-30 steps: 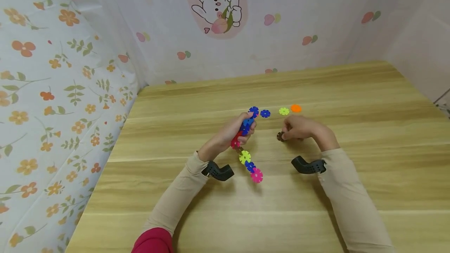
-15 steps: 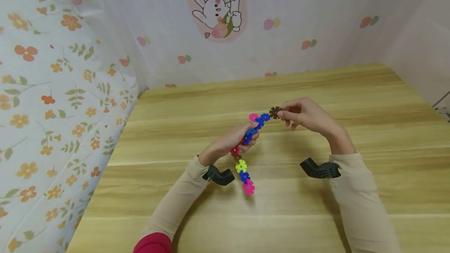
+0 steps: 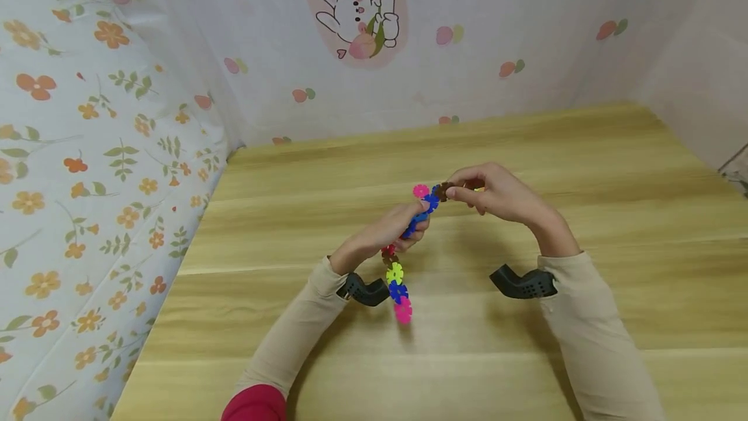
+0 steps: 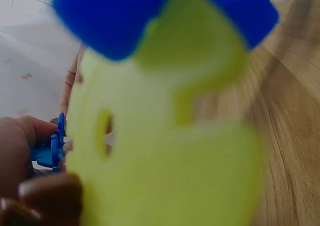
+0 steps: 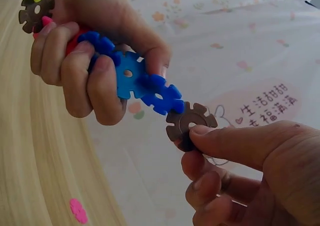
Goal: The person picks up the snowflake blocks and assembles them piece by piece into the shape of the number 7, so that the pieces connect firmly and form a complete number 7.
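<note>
My left hand (image 3: 397, 226) grips the middle of a chain of slotted snowflake discs, fingers wrapped round it. From the fist's lower side hang a brown disc, a yellow disc (image 3: 395, 273), a blue disc (image 3: 399, 292) and a pink end disc (image 3: 403, 310). Past the left thumb, in the right wrist view, a light blue disc (image 5: 131, 76) and a dark blue disc (image 5: 160, 100) stick out. Between thumb and fingers my right hand (image 3: 497, 195) pinches another brown disc (image 5: 187, 117), its edge right at the dark blue disc. Close to the left wrist camera, the yellow disc (image 4: 165, 151) looms blurred.
A loose pink disc (image 3: 421, 191) lies on the wooden table (image 3: 497, 356) beyond the left hand. A yellow-orange bit (image 3: 480, 191) peeks out behind the right fingers. Black curved mounts (image 3: 523, 282) jut from both wrists. A printed cloth (image 3: 362, 102) hangs behind the table.
My right hand has lifted the brown disc from the table and brought it leftward to the chain's upper end. The chain's lower end has swung left and downward; the left hand still grips it.
</note>
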A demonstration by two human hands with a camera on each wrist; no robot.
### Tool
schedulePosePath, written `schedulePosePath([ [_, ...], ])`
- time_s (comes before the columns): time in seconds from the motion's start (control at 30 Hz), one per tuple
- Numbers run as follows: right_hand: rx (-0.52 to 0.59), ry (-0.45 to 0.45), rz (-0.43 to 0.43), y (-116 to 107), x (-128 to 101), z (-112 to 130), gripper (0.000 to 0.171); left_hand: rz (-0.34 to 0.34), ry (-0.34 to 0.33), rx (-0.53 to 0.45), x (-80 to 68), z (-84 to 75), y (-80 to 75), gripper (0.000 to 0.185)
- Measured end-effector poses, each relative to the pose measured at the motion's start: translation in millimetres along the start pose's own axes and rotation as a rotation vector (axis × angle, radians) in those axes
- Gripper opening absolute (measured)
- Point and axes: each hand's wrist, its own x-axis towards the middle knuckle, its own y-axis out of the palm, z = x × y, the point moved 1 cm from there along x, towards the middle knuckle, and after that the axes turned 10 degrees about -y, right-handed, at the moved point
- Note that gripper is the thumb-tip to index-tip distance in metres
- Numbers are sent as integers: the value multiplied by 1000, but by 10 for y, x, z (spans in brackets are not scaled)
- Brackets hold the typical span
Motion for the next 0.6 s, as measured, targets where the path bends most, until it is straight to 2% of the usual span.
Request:
schedulePosePath([
  [0.37,-56,-44,25,50,52,-21,13,-55,0,79,34,19,2,42],
  [0.6,-19,-99,74,50,33,-63,14,-50,67,89,40,17,38,40],
])
